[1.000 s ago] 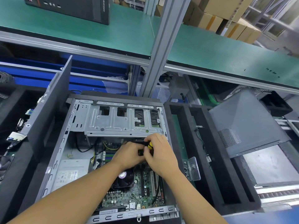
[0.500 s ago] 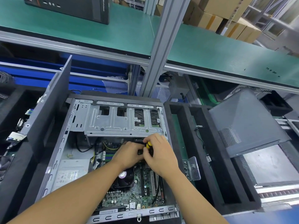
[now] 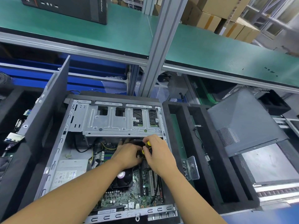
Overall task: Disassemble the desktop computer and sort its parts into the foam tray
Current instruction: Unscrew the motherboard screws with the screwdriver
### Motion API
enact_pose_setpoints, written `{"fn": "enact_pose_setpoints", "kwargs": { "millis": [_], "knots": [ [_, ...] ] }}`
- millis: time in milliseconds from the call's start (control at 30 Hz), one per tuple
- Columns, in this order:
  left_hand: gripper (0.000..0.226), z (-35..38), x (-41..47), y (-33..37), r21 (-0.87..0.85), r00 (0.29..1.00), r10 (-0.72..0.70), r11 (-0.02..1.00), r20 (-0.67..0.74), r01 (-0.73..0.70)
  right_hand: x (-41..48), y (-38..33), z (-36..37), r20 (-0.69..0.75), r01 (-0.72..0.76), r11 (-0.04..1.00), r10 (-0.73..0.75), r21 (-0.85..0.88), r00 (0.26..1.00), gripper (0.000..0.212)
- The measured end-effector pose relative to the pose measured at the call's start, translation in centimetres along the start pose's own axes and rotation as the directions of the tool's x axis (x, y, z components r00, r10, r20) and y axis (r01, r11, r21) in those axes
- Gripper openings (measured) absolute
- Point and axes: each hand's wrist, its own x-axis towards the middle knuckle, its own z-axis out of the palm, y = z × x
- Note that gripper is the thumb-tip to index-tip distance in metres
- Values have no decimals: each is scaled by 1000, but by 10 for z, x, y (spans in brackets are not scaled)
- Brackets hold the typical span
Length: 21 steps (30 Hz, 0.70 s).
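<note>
Showing a disassembly bench as seen from beside the worker: a green-topped upper shelf (image 3: 97,29) on an aluminium post (image 3: 160,46) spans the scene, with a closed black tower (image 3: 72,7) on it at far left and cardboard boxes (image 3: 218,16) behind. Below it the desktop computer (image 3: 53,167) lies on its side with the cover off, its cavity facing up. Just beside its right wall sits the black foam tray (image 3: 208,159), divided into long slots; a grey perforated side panel (image 3: 242,123) rests tilted at the tray's far right edge. A dark flat panel (image 3: 48,110) stands upright along the computer's left side. Inside the chassis a metal drive cage (image 3: 113,122) fills the far end, a power supply (image 3: 69,173) lies at near left, and the green motherboard (image 3: 129,196) occupies the near right, its cooler fan (image 3: 123,177) partly under the left forearm. Both bare hands meet just below the cage's edge. The right hand (image 3: 159,154) has its fingers curled round the yellow-and-black handle of a screwdriver (image 3: 148,145), whose tip is hidden between the hands. The left hand (image 3: 127,156) touches the right, fingers bent at the tool's lower end; whether they pinch the shaft cannot be told. A small clear plastic piece (image 3: 192,168) sits at the tray's wall nearest the computer, and a thin black cable (image 3: 200,139) lies along a divider
</note>
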Motion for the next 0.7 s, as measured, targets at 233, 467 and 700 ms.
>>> {"fn": "enact_pose_setpoints", "kwargs": {
  "millis": [233, 467, 700],
  "knots": [
    [20, -13, 3, 30, 317, 991, -110, 945, 71, 82, -1, -2, -1, 0, 25, 999, -25, -32, 1000, 15],
    [24, -11, 11, 30, 324, 982, -170, 936, 79, 136, -1, -4, -2, 14, 42, 998, -42, -37, 999, 15],
    [23, -5, 14, 36, 385, 992, -119, 918, 48, 92, -1, -4, -3, -23, 57, 997, -58, -60, 998, 14]
  ]
}}
